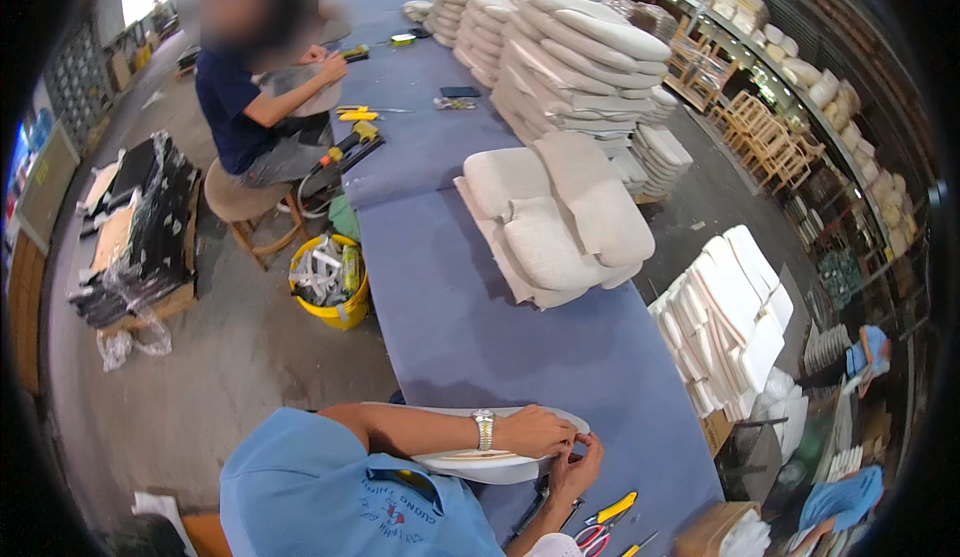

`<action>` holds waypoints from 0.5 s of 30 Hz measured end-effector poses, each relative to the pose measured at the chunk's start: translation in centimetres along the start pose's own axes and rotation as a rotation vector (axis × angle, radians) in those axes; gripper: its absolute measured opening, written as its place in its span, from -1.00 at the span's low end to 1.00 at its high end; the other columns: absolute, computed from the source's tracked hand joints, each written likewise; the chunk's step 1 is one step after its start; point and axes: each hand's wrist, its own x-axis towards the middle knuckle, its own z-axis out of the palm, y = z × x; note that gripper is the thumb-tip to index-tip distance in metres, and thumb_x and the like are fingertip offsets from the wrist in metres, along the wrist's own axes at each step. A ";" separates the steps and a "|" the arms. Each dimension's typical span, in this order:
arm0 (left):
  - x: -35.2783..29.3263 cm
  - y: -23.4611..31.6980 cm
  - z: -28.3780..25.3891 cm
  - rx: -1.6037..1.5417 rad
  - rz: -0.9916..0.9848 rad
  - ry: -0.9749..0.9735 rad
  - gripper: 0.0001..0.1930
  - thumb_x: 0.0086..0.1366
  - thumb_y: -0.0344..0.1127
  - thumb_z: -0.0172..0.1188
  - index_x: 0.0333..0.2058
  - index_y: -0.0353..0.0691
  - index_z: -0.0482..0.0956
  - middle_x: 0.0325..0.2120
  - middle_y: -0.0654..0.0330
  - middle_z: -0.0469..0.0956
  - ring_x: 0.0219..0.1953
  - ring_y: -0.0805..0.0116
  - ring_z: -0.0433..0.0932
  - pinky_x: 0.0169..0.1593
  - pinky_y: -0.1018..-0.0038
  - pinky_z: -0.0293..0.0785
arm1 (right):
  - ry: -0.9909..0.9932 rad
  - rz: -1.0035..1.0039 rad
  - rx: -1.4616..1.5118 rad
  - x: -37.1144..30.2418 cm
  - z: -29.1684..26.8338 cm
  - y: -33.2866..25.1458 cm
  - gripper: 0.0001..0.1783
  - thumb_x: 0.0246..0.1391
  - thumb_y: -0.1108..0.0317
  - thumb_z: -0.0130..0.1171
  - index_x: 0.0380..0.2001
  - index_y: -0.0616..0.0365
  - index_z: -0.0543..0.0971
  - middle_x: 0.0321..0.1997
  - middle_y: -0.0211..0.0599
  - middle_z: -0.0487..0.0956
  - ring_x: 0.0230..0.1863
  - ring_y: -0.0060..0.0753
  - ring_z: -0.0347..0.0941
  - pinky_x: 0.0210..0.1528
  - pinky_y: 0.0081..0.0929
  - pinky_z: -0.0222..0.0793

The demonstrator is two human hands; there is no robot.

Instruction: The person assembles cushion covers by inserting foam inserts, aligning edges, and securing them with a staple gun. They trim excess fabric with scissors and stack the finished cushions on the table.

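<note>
A cream upholstered seat pad lies at the near end of the long blue-grey table, just in front of my blue shirt. My left hand, with a metal watch on its wrist, rests across the pad's top and grips its right edge. My right hand comes up from below, and its fingers pinch the fabric at that same edge. Both hands touch each other at the pad's right end. The pad's underside is hidden.
A yellow-handled tool, red-handled scissors and a black tool lie by my right hand. Cream cushions are piled mid-table, with taller stacks behind. A seated co-worker works at far left beside a yellow bucket. White foam stacks stand to the right.
</note>
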 end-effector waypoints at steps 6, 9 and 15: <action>-1.3 3.1 -3.7 -0.064 0.024 0.070 -0.50 0.17 -0.37 0.25 0.13 -0.02 0.51 0.22 0.19 0.51 0.11 0.21 0.61 0.00 0.27 0.63 | -0.089 0.120 -0.028 0.3 -0.5 -2.2 -0.73 0.12 0.24 0.24 -0.12 0.09 0.61 0.26 -0.01 0.49 0.13 0.14 0.52 0.09 -0.01 0.51; -1.6 1.9 -1.6 0.000 0.045 0.196 -0.55 0.19 -0.40 0.25 0.10 -0.07 0.58 0.13 0.15 0.60 0.06 0.13 0.64 0.02 0.30 0.62 | -0.257 0.239 -0.008 1.0 -1.9 -4.0 -0.73 0.16 0.24 0.19 -0.09 0.04 0.57 0.31 -0.09 0.46 0.06 0.12 0.57 0.05 0.03 0.53; -0.5 1.8 -0.5 -0.061 0.032 0.272 -0.75 0.37 -0.39 0.18 -0.02 -0.15 0.67 -0.01 0.11 0.68 0.00 0.09 0.68 0.01 0.30 0.61 | -0.192 0.243 -0.007 0.2 -1.9 -3.1 -0.74 0.19 0.24 0.15 -0.08 0.04 0.52 0.35 -0.11 0.43 0.02 0.13 0.59 -0.01 0.05 0.55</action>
